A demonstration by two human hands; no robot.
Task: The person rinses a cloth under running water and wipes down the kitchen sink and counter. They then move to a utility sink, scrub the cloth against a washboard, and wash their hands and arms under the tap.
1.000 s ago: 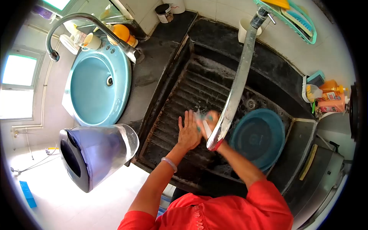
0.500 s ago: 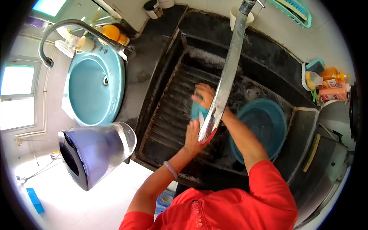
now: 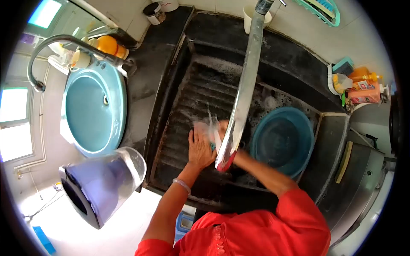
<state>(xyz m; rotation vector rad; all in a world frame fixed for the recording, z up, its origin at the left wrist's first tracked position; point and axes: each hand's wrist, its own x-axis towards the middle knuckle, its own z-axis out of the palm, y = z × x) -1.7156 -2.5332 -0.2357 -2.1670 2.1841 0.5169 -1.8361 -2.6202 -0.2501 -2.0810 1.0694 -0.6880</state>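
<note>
Water runs from the long metal faucet [image 3: 245,94] onto both hands over the ribbed black sink [image 3: 171,149]. My left hand [image 3: 200,148] lies near the ribs with its fingers stretched forward, a bit of teal cloth [image 3: 212,146] showing at its right edge. My right hand [image 3: 222,130] is beside it, blurred and partly behind the faucet and the water, so its fingers are hard to make out. A blue basin [image 3: 282,141] with water in it stands in the sink to the right of my hands.
A light blue washbasin [image 3: 89,111] with a curved tap [image 3: 64,40] is at the left, above a purple-tinted clear container [image 3: 100,181]. Bottles [image 3: 363,91] stand in the right corner. A white cup [image 3: 252,19] is behind the faucet.
My right hand has come back from further up the ribs, where it pressed the teal cloth, to beside my left hand. My left hand's fingers now point forward. The view has shifted slightly.
</note>
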